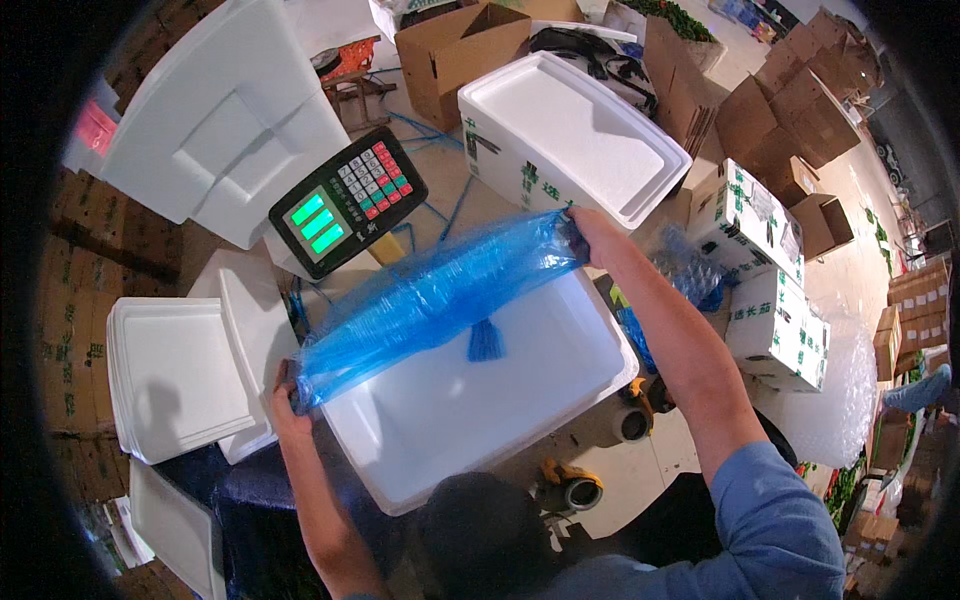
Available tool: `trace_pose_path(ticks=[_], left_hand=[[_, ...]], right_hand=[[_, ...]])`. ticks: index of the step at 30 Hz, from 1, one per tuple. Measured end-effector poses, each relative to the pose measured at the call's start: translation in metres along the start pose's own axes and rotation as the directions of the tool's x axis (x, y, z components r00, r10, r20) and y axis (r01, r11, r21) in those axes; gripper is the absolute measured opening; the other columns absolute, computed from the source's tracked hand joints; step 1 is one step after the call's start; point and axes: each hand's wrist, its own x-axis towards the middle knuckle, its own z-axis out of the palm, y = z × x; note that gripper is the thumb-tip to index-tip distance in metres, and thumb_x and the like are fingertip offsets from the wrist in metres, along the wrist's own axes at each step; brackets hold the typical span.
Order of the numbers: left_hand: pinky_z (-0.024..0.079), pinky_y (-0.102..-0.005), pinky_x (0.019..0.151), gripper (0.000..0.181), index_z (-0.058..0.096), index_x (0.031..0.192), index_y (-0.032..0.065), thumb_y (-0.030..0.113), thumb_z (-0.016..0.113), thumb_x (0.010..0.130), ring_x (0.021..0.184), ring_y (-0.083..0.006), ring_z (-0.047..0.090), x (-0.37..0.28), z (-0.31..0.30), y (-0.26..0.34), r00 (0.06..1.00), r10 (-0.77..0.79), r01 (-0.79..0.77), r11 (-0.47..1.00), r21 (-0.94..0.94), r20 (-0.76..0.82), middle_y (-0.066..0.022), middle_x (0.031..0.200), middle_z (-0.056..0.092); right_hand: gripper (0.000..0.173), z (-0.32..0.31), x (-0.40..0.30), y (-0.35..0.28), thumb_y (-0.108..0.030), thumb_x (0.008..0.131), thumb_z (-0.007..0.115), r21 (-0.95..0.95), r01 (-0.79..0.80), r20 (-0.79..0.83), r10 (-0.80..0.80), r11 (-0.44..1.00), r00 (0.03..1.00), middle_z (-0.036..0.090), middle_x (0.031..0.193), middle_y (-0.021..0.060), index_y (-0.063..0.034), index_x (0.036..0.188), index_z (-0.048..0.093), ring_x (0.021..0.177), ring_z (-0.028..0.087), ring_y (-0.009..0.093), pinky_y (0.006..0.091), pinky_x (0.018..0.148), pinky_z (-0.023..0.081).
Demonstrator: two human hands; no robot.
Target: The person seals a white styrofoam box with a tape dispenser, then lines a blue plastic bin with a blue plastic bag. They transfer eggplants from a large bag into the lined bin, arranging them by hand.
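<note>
A blue plastic bag [442, 285] is stretched wide between my two hands. My left hand [291, 405] grips its lower left end, and my right hand [600, 236] grips the upper right end. Beneath the film stands a white foam box [480, 405] without a lid, its far rim partly covered by the bag. A gathered tail of blue plastic hangs over the box's inside. Just beyond the bag, a weighing scale's display and keypad unit [349, 202] shows lit green screens.
Foam lids [176, 375] are stacked at the left. A lidded foam box [577, 135] stands beyond the bag. Two tape dispensers [574, 484] lie near the open box. Printed foam boxes [776, 330], bubble wrap [825, 405] and open cartons [780, 120] occupy the right.
</note>
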Motion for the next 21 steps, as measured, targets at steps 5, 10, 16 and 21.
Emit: trace_pose_path(ticks=[5,10,16,21], left_hand=[[0.054,-0.0408,0.087,0.055,0.061,0.121,-0.0015,0.045,0.049,0.095,0.094,-0.0304,0.067,-0.074,0.103,-0.032,0.979,-0.18,0.153,0.962,0.227,0.101,-0.019,0.109,0.067],[0.054,-0.0367,0.083,0.038,0.055,0.122,-0.0058,0.022,0.054,0.096,0.097,-0.0279,0.067,-0.154,0.134,0.032,0.995,-0.015,-0.046,0.817,0.575,0.101,-0.0209,0.111,0.065],[0.055,-0.0328,0.078,0.048,0.053,0.122,-0.0075,0.024,0.066,0.089,0.09,-0.024,0.067,-0.161,0.076,-0.031,1.0,-0.007,-0.001,0.88,0.475,0.016,-0.0196,0.107,0.066],[0.049,-0.0248,0.052,0.029,0.059,0.11,0.0,0.023,0.059,0.093,0.056,-0.0079,0.052,-0.117,-0.009,-0.056,0.91,-0.398,0.412,0.898,-0.152,0.113,-0.0078,0.082,0.064]], right_hand=[[0.018,-0.053,0.029,0.039,-0.019,0.093,0.052,0.075,-0.13,-0.077,0.135,0.989,0.988,0.066,0.074,0.0091,-0.0071,0.086,0.063,0.057,0.062,0.021,0.0402,0.057,0.056],[0.019,-0.049,0.019,0.058,-0.015,0.095,0.049,0.486,-0.187,0.147,0.131,0.854,0.98,0.069,0.088,0.0162,-0.0012,0.095,0.063,0.071,0.068,0.026,0.0458,0.07,0.06],[0.021,-0.1,-0.022,0.101,-0.011,0.097,0.046,0.771,-0.274,0.235,0.143,0.574,0.961,0.067,0.096,0.0209,0.0045,0.102,0.06,0.082,0.068,0.032,0.0468,0.076,0.059],[0.018,-0.104,-0.055,0.11,-0.005,0.094,0.049,0.748,-0.32,0.389,0.006,0.581,0.921,0.068,0.1,0.0229,0.007,0.1,0.062,0.084,0.068,0.034,0.0488,0.079,0.058]])
